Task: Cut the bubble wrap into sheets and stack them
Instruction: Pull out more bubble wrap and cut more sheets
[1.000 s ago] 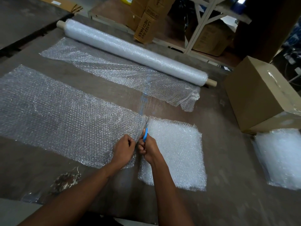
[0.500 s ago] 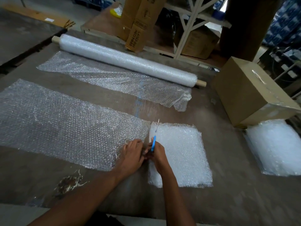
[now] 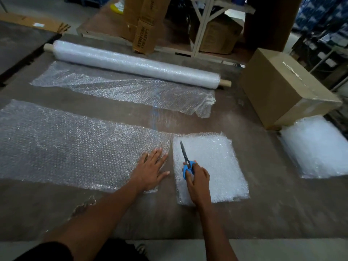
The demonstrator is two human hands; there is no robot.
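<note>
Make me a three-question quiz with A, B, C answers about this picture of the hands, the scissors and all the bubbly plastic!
1. Where does the long white roll of bubble wrap lie?
A. At the far side of the brown table
B. Inside the brown cardboard box
C. Under the right hand

2. What colour are the handles of the blue-handled scissors?
A. Red
B. Blue
C. Yellow

3. How is the left hand placed?
A. Curled in a fist
B. Pinching the scissors
C. Flat, fingers spread, on the long clear strip of bubble wrap

Answers:
1 A, the roll stretches across the table's far part, behind the sheets.
2 B, blue loops show in the right hand, above the small white stack of cut sheets.
3 C, the palm presses down on the strip's end.
</note>
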